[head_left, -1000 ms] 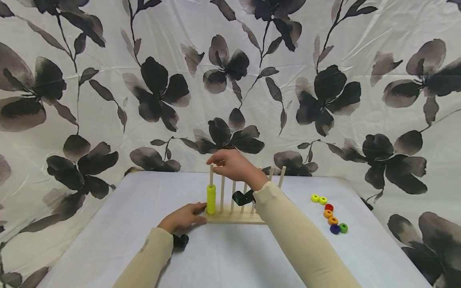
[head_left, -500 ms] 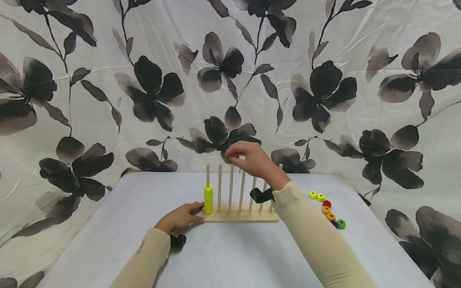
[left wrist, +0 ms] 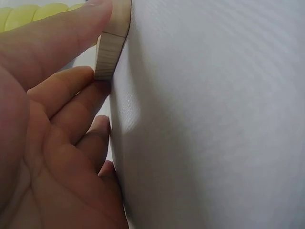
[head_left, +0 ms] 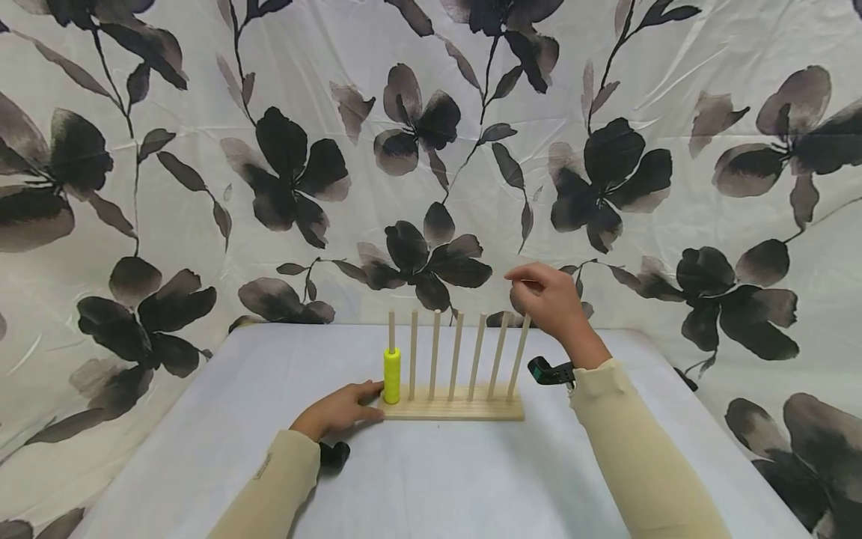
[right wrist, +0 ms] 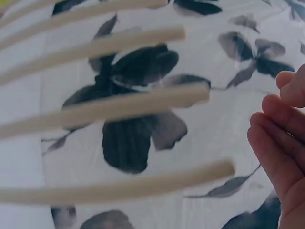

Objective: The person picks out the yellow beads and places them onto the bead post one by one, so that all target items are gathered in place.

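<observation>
A pale wooden peg rack (head_left: 451, 410) stands on the table with several upright pegs. Stacked yellow beads (head_left: 391, 376) fill the lower part of its leftmost peg; the other pegs are bare. At the rack's left end my left hand (head_left: 340, 410) holds the base, and in the left wrist view thumb and fingers meet the corner of the wooden base (left wrist: 108, 55). My right hand (head_left: 548, 299) is raised just right of the rightmost peg (head_left: 518, 355), fingers loosely bent. No object shows in it in the right wrist view, where its fingers (right wrist: 274, 148) are partly cut off.
A white cloth covers the table (head_left: 431, 479). Behind it hangs a flower-patterned curtain (head_left: 431, 150). My right sleeve (head_left: 640, 442) lies across the right side of the table, where the loose beads are now hidden.
My right hand has moved rightward from above the leftmost peg, past the row, to beyond the rightmost one. The forearm now covers the loose coloured beads. My left hand stays at the rack.
</observation>
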### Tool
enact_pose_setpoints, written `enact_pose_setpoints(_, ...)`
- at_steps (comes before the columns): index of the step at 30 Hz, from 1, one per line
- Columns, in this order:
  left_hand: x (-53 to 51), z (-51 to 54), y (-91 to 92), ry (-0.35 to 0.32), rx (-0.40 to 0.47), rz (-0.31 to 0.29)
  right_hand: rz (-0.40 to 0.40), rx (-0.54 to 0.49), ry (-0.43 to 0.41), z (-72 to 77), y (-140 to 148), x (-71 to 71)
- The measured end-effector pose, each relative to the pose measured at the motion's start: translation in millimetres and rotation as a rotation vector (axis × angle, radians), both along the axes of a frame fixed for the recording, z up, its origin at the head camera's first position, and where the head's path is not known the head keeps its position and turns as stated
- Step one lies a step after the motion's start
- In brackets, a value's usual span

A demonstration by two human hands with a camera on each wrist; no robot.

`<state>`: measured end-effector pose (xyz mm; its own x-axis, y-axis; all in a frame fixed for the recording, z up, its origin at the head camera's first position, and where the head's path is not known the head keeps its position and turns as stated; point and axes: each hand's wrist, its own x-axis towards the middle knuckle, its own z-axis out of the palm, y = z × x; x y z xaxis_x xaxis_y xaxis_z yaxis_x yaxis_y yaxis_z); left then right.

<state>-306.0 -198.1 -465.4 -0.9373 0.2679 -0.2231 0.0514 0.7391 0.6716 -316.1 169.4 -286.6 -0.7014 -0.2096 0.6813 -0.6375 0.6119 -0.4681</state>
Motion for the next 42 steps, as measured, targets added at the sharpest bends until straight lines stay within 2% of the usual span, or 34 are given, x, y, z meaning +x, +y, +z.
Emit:
enact_pose_setpoints(6,0.7,-1.0,-1.1,-0.004,-0.014,-0.006,-0.075,0.017,-0.054,-12.2,23,-7.4)
enact_pose_setpoints(13,0.6,0.0,-1.8,0.003,-0.014,-0.017,-0.165,0.042,-0.231,-27.3,47,-15.5)
enact_pose_setpoints(18,0.9,0.1,-1.9,0.003,-0.029,-0.01,-0.22,0.075,-0.323,-40.7,62,-21.9)
enact_pose_setpoints(22,0.6,-0.1,-0.6,0.001,-0.026,-0.005,-0.274,0.088,-0.347,-52.5,71,-25.1)
enact_pose_setpoints(32,2.3,1.3,0.1,0.0,-0.035,0.009,-0.331,0.134,-0.415,-81.8,96,-32.6)
enact_pose_setpoints(42,3.9,3.8,1.7,-0.002,-0.03,0.009,-0.344,0.243,-0.676,-110.3,119,-38.5)
